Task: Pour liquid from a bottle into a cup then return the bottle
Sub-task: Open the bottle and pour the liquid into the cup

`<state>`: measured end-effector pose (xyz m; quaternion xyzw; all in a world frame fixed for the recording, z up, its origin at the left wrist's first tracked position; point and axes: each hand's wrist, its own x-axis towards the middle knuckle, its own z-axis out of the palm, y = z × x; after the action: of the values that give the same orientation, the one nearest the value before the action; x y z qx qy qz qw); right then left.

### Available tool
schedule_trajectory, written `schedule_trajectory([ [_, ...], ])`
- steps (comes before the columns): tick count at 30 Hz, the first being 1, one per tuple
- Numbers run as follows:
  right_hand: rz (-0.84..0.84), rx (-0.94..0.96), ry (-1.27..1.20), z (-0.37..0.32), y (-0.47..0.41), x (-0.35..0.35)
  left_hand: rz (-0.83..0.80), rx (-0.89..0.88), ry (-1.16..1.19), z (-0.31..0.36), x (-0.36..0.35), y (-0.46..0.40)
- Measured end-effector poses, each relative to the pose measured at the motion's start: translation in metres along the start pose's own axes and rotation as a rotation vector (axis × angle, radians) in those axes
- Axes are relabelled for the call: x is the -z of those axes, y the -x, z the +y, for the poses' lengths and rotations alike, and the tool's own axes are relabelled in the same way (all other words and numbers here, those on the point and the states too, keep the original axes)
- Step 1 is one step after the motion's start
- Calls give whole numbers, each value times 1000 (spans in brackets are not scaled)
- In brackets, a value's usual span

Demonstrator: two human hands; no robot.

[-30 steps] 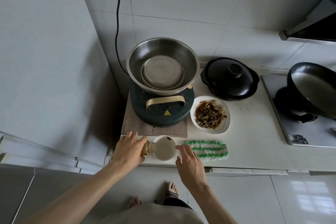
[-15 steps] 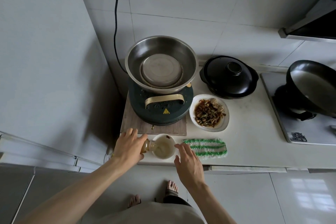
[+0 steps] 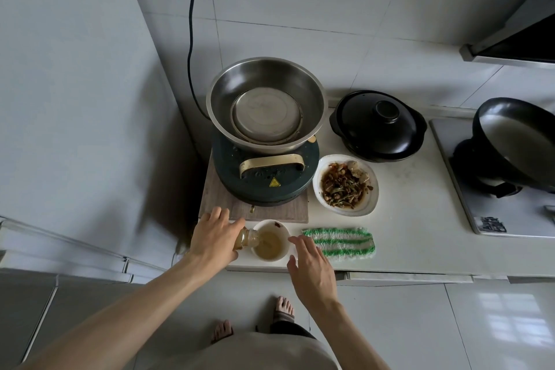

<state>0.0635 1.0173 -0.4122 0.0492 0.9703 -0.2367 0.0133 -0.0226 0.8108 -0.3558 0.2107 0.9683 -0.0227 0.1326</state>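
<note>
A small clear bottle point(image 3: 247, 239) of amber liquid is tipped on its side, its mouth over the rim of a white cup point(image 3: 271, 240) near the counter's front edge. My left hand point(image 3: 213, 239) is wrapped around the bottle's body, which it mostly hides. Yellowish liquid lies in the cup. My right hand point(image 3: 309, 268) hovers just right of the cup, fingers spread, holding nothing; its fingertips are close to the cup's rim.
Behind the cup a steel bowl point(image 3: 265, 103) sits on a dark green cooker point(image 3: 265, 177) on a wooden board point(image 3: 279, 212). A dish of food point(image 3: 345, 185), a black lidded pot point(image 3: 378, 125), a green-white cloth point(image 3: 339, 242) and a black pan point(image 3: 516, 141) lie to the right.
More yellowish liquid has collected in the cup while the bottle stays tipped over it. Both hands have barely moved.
</note>
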Motion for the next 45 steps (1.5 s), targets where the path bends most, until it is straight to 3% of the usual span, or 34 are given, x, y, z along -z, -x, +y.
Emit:
schedule_trajectory([
  [45, 20, -24, -11, -2, 2, -5, -40, -39, -167, 3, 9, -9],
])
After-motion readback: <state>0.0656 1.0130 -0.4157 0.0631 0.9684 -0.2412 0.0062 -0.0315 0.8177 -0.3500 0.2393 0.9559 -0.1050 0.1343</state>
